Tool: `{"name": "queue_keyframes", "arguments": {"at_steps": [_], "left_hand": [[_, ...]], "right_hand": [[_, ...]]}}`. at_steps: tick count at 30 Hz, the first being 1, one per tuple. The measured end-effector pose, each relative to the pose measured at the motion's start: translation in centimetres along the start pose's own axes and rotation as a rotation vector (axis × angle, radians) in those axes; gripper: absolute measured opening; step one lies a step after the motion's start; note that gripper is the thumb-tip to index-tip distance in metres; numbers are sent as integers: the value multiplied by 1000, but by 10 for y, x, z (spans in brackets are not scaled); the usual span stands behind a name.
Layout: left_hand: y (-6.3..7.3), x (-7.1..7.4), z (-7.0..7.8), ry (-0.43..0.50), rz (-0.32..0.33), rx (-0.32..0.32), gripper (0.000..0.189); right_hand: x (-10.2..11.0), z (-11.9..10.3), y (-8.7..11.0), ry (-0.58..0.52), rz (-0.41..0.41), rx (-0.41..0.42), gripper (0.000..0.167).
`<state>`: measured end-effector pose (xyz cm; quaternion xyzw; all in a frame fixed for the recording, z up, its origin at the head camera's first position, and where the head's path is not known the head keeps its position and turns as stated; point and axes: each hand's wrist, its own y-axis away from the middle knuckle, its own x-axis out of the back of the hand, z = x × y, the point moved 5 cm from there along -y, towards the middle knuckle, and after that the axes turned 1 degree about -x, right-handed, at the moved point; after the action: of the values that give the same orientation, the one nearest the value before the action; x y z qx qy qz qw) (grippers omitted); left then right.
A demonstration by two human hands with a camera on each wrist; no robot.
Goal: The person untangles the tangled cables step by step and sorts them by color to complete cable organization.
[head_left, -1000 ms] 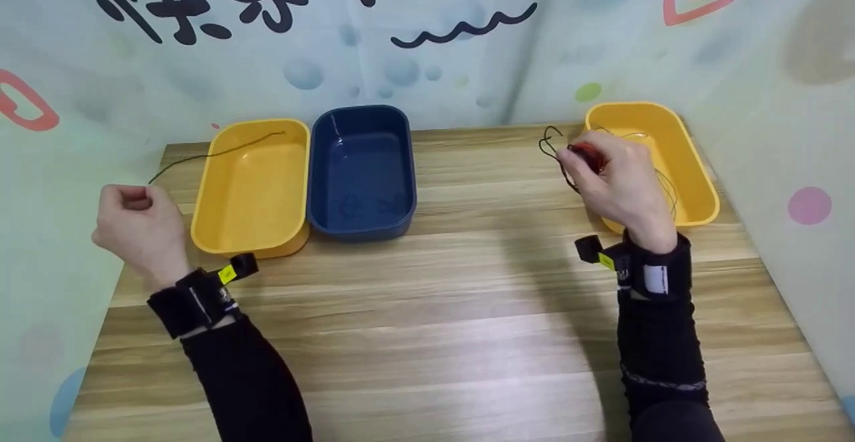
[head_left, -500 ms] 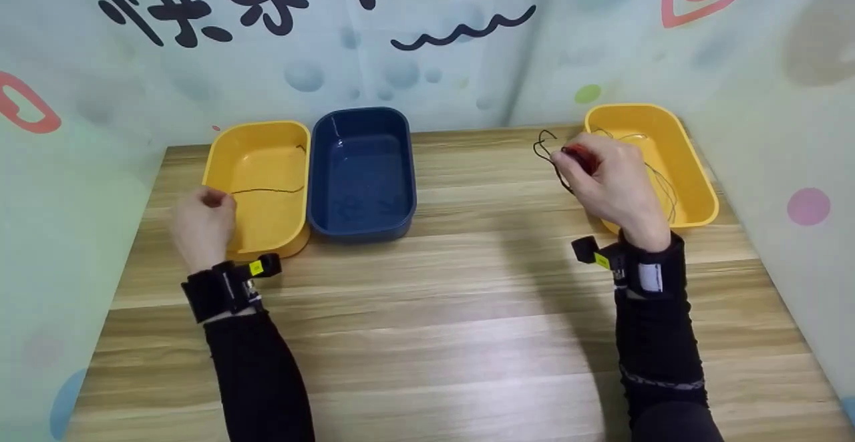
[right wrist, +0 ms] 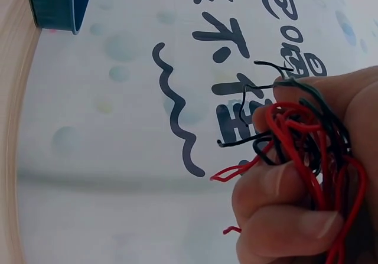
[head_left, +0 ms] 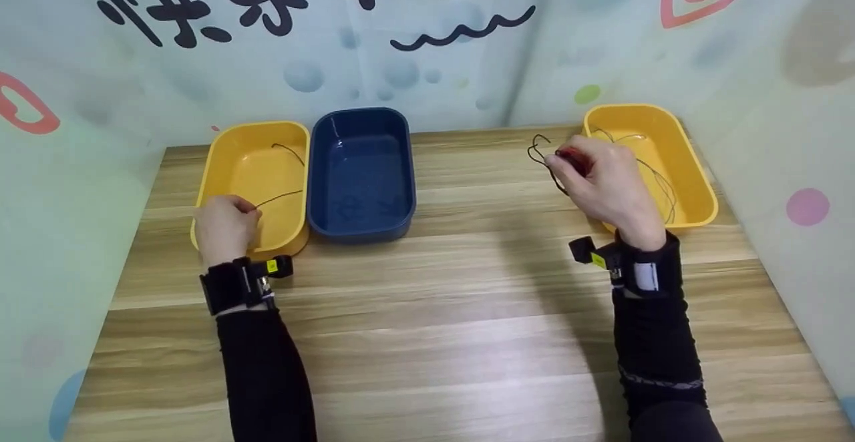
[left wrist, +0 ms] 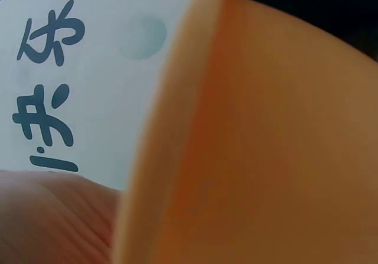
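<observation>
Nearest the camera, two black fabric sleeves [head_left: 267, 368] reach forward over a pale wood-grain table [head_left: 434, 335], each ending at one of the black wrist straps [head_left: 227, 288]. Past the straps, the left hand [head_left: 226, 228] hangs over the near left corner of a yellow, round-cornered tray [head_left: 234, 161], thumb and forefinger pinching a thin dark wire [head_left: 277, 197]; how its other fingers lie, I cannot tell. That wire runs across the tray to its right rim, where a second dark stretch also drops from sight — perhaps the same strand.

Well to the right, the right hand [head_left: 604, 185] curls its fingers around a tangled bundle of red and dark wires [right wrist: 307, 175], bent ends poking out past the thumb. The step in hand looks like laying one strand in the left tray; the next move probably calls for parting the left fingertips low, so the springy wire settles inside the rim.

Behind the right hand stands another yellow tray [head_left: 691, 178] with loose thin wires [head_left: 658, 176] inside. A dark-blue, round-cornered tray [head_left: 361, 175] touches the left yellow one. Farthest back — a pale backdrop [head_left: 467, 75] with black characters.
</observation>
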<state>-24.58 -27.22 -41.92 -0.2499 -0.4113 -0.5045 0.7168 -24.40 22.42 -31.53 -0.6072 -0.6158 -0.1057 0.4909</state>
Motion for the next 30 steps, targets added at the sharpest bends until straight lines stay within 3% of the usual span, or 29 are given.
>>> {"name": "queue_keyframes", "arguments": {"at_steps": [9,24,30], "left_hand": [[0,-6,0,-99,-40,-32,19],[-1,-7,-1,-94,-96,7,24],[-1,-4,8,-49,-52,-31,30]], "right_hand": [[-2,1,0,3,-15,-21,21],[0,2,-1,10,1,-29,19],[0,2,-1,6,6,-26,18]]}}
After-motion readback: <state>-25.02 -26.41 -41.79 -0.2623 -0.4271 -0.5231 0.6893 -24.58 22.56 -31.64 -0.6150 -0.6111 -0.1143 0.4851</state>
